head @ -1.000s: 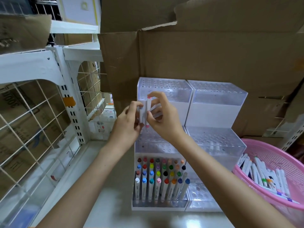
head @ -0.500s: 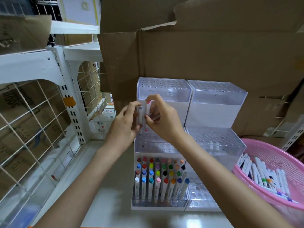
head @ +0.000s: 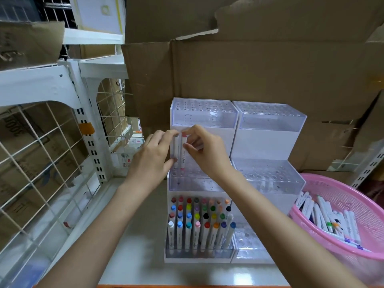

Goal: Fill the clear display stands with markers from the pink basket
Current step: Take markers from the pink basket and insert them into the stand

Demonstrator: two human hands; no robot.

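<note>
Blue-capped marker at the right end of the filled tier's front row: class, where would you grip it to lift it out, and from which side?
Pinch the blue-capped marker at its cap end, coming from above. It stands nearly upright, its lower barrel sits behind the clear front wall of the stand, and neighbouring markers crowd its left, so only the top is free for fingers. Probably lift straight up.

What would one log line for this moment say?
left hand: pinches marker | right hand: pinches pink-capped marker at stand's middle tier
</note>
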